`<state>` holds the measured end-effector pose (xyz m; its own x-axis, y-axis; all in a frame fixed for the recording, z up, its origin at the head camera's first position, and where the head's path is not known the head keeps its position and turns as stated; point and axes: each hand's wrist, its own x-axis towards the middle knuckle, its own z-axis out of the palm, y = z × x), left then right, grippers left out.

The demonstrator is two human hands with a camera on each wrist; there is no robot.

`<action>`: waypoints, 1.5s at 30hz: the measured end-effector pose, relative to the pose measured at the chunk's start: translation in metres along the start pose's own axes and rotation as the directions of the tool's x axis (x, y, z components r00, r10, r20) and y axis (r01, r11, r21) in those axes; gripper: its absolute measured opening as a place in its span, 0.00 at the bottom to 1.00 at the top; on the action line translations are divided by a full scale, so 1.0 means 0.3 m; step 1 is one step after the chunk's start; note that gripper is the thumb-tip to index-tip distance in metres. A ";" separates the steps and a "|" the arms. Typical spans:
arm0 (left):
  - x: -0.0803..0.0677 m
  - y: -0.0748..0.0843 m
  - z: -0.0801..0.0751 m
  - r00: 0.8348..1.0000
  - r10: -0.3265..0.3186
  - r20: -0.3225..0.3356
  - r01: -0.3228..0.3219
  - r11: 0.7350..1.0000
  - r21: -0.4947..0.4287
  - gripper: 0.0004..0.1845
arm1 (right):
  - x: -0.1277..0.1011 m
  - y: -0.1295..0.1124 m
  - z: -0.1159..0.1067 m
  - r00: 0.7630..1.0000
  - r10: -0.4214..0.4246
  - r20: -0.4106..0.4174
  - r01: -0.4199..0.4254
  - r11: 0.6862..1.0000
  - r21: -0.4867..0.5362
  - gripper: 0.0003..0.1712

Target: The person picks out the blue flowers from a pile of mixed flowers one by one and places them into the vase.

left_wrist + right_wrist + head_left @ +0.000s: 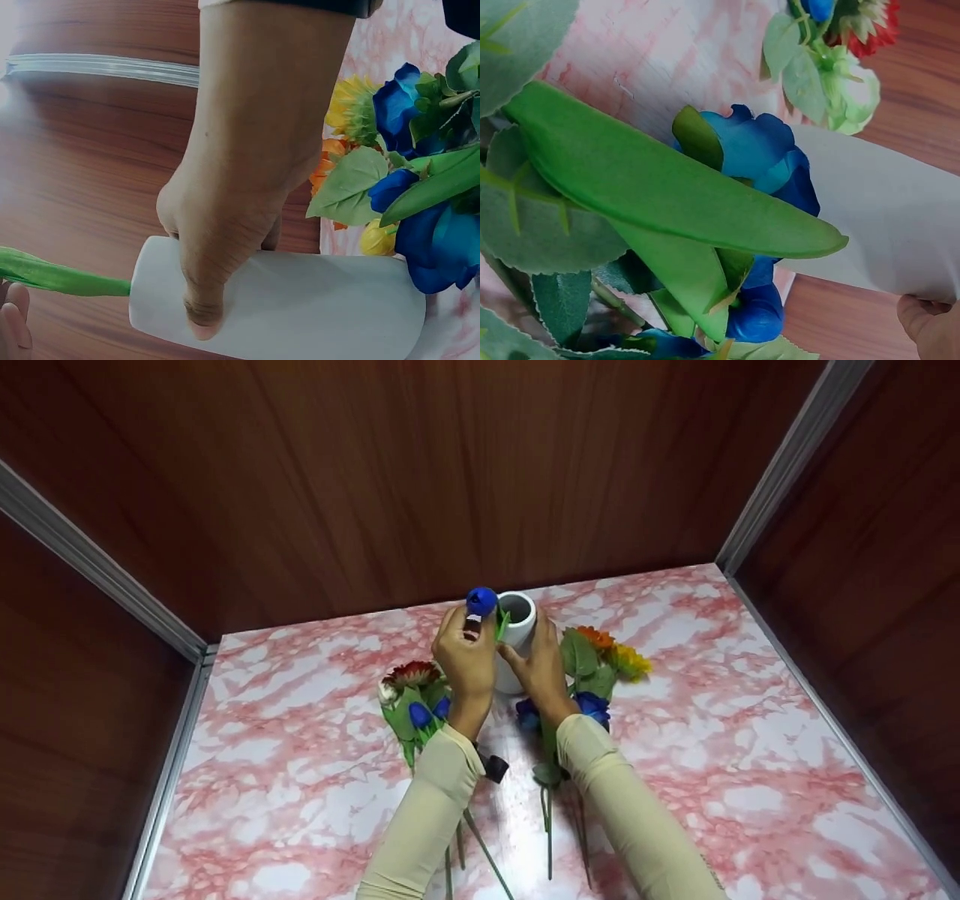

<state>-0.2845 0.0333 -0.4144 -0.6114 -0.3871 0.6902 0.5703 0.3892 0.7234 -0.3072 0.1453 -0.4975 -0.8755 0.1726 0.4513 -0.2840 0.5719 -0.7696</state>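
Note:
In the head view my left hand (465, 660) pinches a blue tulip (481, 601) just under its bloom, beside the vase mouth. Its green leaf (64, 274) reaches to the rim in the left wrist view. My right hand (541, 664) grips the side of the tall white vase (517, 604), thumb toward me. The vase stands upright on the table, its lower part partly covered by my hands. In the right wrist view the vase wall (870, 217) shows behind blue roses (769, 154), with fingertips at its edge.
Left of the vase lie a dark red flower (415, 673), a white flower (387, 693) and blue tulips (420, 715). To the right are orange (595, 637) and yellow flowers (631, 661) and a blue rose (594, 708). Stems (550, 840) point toward me. A wooden panel (420, 480) rises behind.

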 end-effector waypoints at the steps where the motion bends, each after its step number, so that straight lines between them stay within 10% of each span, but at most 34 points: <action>1: 0.000 -0.004 0.002 1.000 -0.003 0.010 0.003 1.000 0.009 0.07 | -0.001 0.001 0.000 1.000 0.004 -0.001 -0.004 1.000 -0.004 0.50; 17: -0.002 -0.046 0.034 0.995 -0.049 0.083 0.034 0.984 0.173 0.05 | 0.000 -0.001 -0.007 0.999 0.020 0.031 -0.020 1.000 -0.022 0.51; 45: -0.059 -0.067 -0.050 0.977 -0.148 0.153 0.131 0.984 0.118 0.05 | 0.007 -0.008 -0.001 0.999 0.049 0.021 -0.049 0.999 -0.014 0.48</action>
<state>-0.2769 0.0198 -0.4410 -0.7658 -0.3081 0.5645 0.4165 0.4312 0.8004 -0.3083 0.1446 -0.4945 -0.8966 0.1832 0.4033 -0.2354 0.5740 -0.7843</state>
